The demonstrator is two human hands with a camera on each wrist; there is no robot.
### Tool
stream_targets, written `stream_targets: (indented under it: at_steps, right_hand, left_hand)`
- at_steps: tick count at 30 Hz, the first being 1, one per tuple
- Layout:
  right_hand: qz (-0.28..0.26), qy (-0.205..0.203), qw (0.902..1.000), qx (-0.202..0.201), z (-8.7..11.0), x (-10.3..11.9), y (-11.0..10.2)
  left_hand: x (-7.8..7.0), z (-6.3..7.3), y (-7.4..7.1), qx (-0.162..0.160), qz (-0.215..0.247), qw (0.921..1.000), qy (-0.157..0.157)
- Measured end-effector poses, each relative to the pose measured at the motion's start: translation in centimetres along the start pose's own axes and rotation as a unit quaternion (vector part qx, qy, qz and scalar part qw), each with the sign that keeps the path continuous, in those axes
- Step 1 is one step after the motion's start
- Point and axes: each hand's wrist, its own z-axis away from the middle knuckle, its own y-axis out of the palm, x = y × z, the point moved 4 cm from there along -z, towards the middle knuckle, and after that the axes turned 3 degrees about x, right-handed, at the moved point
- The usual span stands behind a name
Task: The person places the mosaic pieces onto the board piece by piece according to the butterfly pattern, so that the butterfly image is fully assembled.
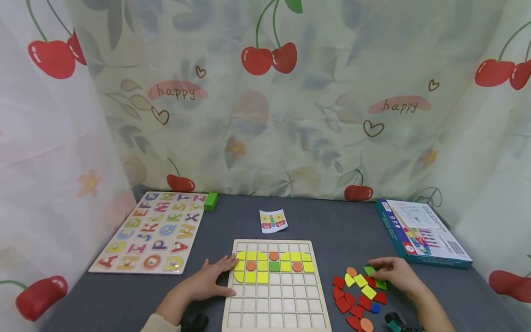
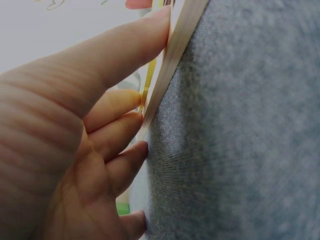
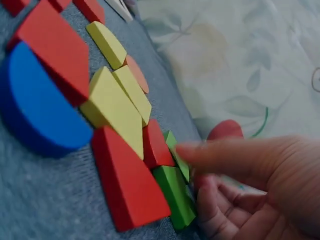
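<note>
A wooden grid board (image 1: 275,306) lies in front, its upper rows partly filled with yellow tiles (image 1: 250,255), orange discs (image 1: 274,256) and a green square (image 1: 274,266). My left hand (image 1: 203,283) rests at the board's left edge, fingers extended; in the left wrist view the thumb (image 2: 125,47) touches the wooden rim. Right of the board lies a loose pile of red (image 1: 342,305), yellow (image 1: 368,292), green, orange and blue tiles. At its upper right, my right hand (image 1: 392,273) pinches a green tile (image 3: 176,152) between thumb and fingers. Another green tile (image 3: 175,195) lies beside it.
A small picture card (image 1: 273,221) lies beyond the board. At left is an alphabet puzzle board (image 1: 143,251), with a green block (image 1: 210,202) at its corner. A flat box (image 1: 431,237) lies at the right, and a patterned curtain (image 1: 265,138) hangs behind.
</note>
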Motion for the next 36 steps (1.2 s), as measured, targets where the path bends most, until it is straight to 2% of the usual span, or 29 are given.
stream_targets:
  at_steps: [7, 20, 24, 30, 36]
  right_hand:
    - [0.029, -0.018, 0.9994, 0.011, -0.2, -0.1, 0.1]
    - [0.042, -0.017, 0.9989, 0.016, 0.0, -0.2, -0.1]
    - [0.024, -0.012, 0.9995, 0.015, 0.2, 0.0, -0.2]
    - [-0.034, -0.007, 0.9991, 0.023, 0.1, 0.9, 0.3]
    - [-0.063, -0.05, 0.9952, 0.056, -0.1, 2.9, 1.2]
  left_hand:
    - [0.0, 0.1, 0.0, -0.003, -0.001, 1.0, -0.002]
    - [0.1, -0.1, 0.1, 0.001, -0.002, 1.0, 0.003]
    - [0.0, -0.1, 0.2, 0.0, 0.0, 1.0, 0.002]
    - [0.0, 0.0, 0.1, -0.004, -0.002, 1.0, 0.002]
    - [0.0, 0.0, 0.0, -0.006, -0.001, 1.0, 0.0]
